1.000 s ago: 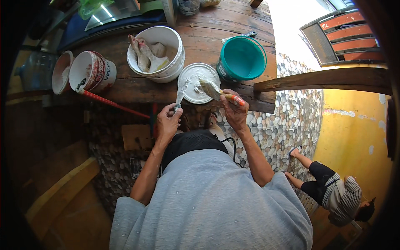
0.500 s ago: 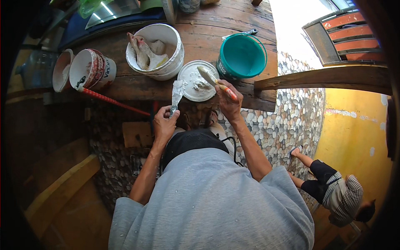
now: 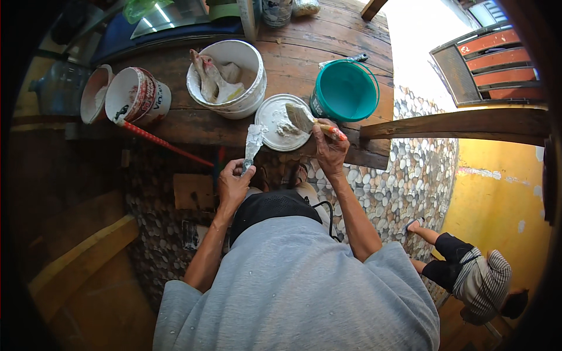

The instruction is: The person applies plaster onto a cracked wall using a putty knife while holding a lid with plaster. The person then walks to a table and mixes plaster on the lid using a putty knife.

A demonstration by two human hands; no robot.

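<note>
My left hand is closed round the dark handle of a putty knife, its blade thickly coated with white paste and pointing away from me. In my right hand is a wider scraper with a red and cream handle, gripped between thumb and fingers. Its blade lies over a round white lid that bears lumps of white paste; whether the blade touches the paste I cannot tell. The left knife's tip is beside the lid's left rim.
On the wooden table stand a white bucket with tools inside, a teal bucket and two paint-smeared pails. A red pole slants off the table's left. Another person is at the lower right, near a yellow wall.
The right scraper's blade has turned to show more of its flat face over the lid. My left hand holds its coated knife much as before. The whole view has shifted slightly.
</note>
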